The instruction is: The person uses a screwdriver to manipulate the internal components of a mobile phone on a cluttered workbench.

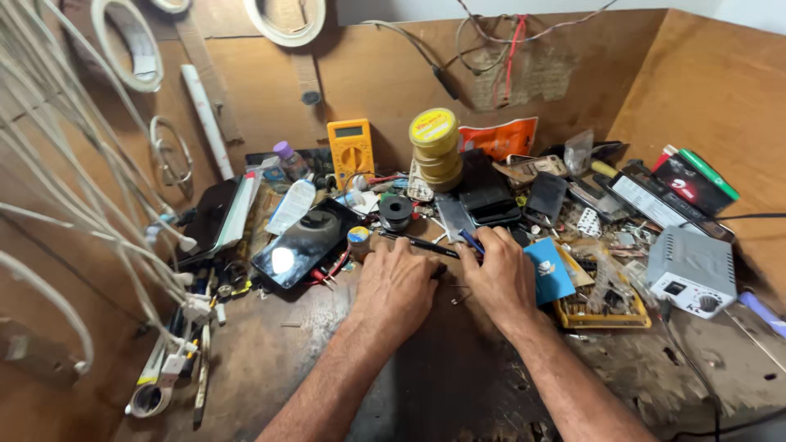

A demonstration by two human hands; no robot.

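On the cluttered tabletop (458, 385), the left hand (397, 286) presses down, fingers curled; its grip is unclear. The right hand (499, 278) pinches a blue-handled tool (470, 241).

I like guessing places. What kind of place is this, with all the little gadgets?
Probably a small electronics or phone repair bench. A yellow multimeter leans against the wooden back wall, a dark phone lies near the left hand, and white cables hang at the side.

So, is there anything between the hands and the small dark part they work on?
Nothing visible. The left hand and right hand both already rest on the small dark part; the right hand holds a blue tool.
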